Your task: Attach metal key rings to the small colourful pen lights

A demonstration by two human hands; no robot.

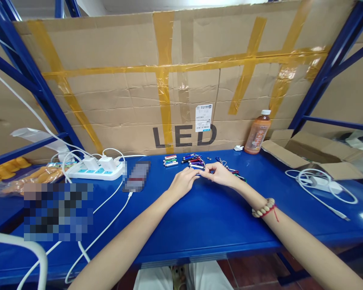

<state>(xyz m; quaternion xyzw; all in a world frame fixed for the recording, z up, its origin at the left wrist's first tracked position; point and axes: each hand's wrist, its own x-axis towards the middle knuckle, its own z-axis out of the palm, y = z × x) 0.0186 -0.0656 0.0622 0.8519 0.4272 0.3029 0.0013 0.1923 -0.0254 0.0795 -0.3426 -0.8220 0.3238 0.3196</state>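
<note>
In what looks like close two-handed work, the left hand [184, 182] and right hand [220, 175] pinch a slim piece [201, 173] before coloured tubes [196, 165] on the bench [181, 227], the next move seemingly calling for steady fingertips.

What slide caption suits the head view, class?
Left hand and right hand close together over blue table, near small metallic cylinders, LED-printed cardboard behind.

A: Flat blue table top [175, 229], finish?
B: Smooth, glossy, painted look.
A: Upright brown cardboard sheet [124, 106]?
B: Matt, creased. Long amber tape strips [164, 104] on it: shiny plastic.
A: Small slim multicoloured cylinders [170, 161]?
B: Glossy, metallic-looking.
</note>
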